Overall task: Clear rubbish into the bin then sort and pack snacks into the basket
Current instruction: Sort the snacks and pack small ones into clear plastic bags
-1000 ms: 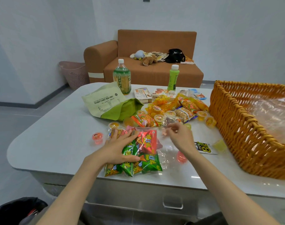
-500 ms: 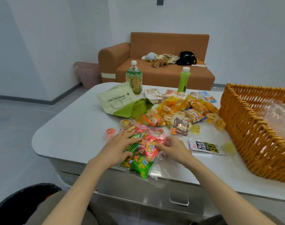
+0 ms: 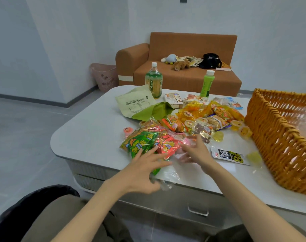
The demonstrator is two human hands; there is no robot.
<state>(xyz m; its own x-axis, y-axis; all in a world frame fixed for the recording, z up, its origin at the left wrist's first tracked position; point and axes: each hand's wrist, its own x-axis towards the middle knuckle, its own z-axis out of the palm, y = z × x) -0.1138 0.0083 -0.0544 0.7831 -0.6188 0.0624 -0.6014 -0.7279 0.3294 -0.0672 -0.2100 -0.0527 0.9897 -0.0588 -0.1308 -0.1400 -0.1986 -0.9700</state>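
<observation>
Both hands lay with fingers spread on the clear snack bag — left hand splayed over its near end, right hand flat at its loose mouth, neither clasping anything. Bag sat at the near edge of the table, apart from the basket. Judged light, crinkly, slippery — best gathered at the neck. Both forearms reached forward, palms down.

My right hand is blurring at centre frame, its fingers showing only dimly through the wrap, so I am failing to tell whether they are pinching it. My left hand is covering the near end of the packs. The basket is running off the right edge, the bin off the lower left corner. The pouch's print is showing too small to read.
</observation>
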